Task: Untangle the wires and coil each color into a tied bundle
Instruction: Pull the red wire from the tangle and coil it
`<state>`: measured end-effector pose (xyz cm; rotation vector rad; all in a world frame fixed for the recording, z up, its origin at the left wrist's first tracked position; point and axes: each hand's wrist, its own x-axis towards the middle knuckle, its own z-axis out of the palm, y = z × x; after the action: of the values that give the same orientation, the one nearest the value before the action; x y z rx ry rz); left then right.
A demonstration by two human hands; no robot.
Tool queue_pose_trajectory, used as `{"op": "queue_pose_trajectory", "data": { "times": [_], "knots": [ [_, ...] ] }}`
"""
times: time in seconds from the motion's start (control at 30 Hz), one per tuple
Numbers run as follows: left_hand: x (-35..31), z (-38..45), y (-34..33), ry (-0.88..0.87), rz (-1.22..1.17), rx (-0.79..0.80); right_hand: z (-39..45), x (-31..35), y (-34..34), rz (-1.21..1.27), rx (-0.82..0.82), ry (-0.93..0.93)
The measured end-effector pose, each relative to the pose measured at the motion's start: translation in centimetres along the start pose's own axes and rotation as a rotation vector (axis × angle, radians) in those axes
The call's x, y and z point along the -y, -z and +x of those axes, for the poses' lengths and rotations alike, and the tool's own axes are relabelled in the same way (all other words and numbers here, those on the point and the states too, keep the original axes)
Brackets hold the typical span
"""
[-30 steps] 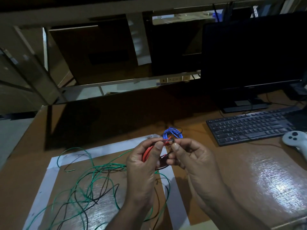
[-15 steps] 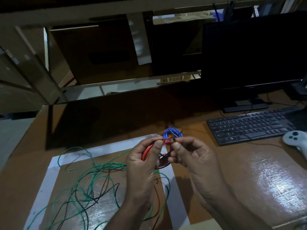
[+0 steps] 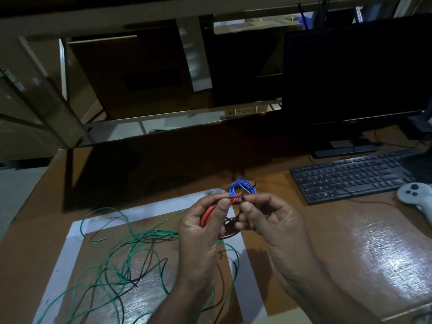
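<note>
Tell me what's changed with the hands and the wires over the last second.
Almost nothing. Both hands, left and right, keep pinching the red wire coil at its top, fingertips working the tie only slightly. The blue bundle still lies on the desk behind them, and the green wire and black wire remain tangled on the left.

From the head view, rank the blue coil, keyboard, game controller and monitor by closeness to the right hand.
1. blue coil, just beyond the right hand
2. keyboard, farther right and back
3. game controller, at the right edge
4. monitor, at the desk's back
</note>
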<state>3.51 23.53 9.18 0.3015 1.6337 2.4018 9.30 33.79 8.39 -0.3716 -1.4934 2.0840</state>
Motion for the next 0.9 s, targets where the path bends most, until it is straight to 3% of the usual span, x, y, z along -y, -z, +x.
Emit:
{"op": "queue_pose_trajectory", "data": {
  "times": [0.9],
  "knots": [
    [0.35,0.08,0.22,-0.003,0.015,-0.017,-0.26,0.43,-0.12,0.022,-0.014,0.031]
  ]
}}
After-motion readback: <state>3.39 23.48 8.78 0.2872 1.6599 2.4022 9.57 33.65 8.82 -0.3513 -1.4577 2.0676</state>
